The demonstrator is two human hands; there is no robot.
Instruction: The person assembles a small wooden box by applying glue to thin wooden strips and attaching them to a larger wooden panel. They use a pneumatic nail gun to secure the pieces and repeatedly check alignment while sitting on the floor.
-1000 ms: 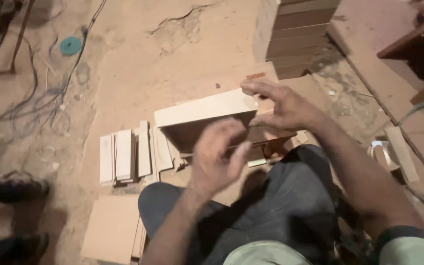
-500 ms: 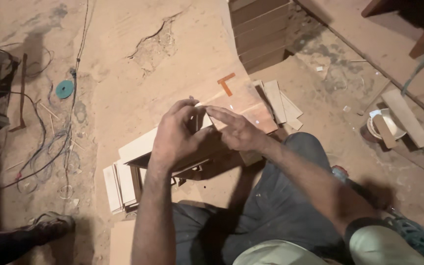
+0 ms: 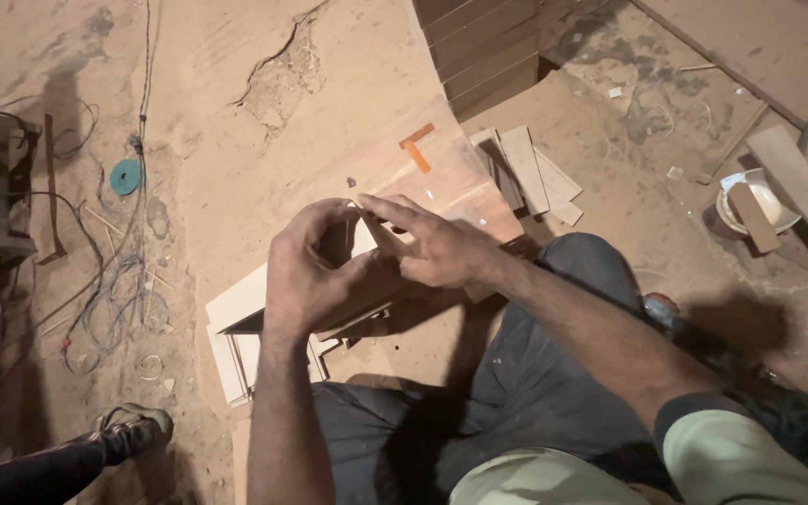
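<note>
Dusty brown workshop floor (image 3: 264, 112) spreads out on every side, cracked in one patch and littered with shavings. At the top of the view stands a tall stack of dark wooden boards (image 3: 479, 47), its edge facing the seated person, whose grey trousers (image 3: 535, 374) fill the lower middle.

Over the person's knees sits a pale, flat-sided wooden box frame (image 3: 245, 299), one long light panel facing up and a dark hollow showing beneath it. It rests on the floor, on or against a few loose pale boards (image 3: 236, 365). The left hand (image 3: 315, 271) is curled over the top of the frame, fingers bent down around its upper edge in a closed grip. The right hand (image 3: 432, 248) lies just beside it, touching it, fingers stretched fairly flat and pointing left across the same edge; whether it pinches anything small I cannot tell (the fingertips are hidden behind the other hand).

Beyond the hands lies a fan of short pale wooden offcuts (image 3: 526, 173), and near them a small orange L-shaped piece (image 3: 416, 147). Off to the right, a white bowl (image 3: 769, 201) holds a wooden block. Left of everything, tangled cables (image 3: 114, 290) run past a small teal disc (image 3: 125, 176). Someone else's dark shoe (image 3: 133, 430) shows at the bottom left.
</note>
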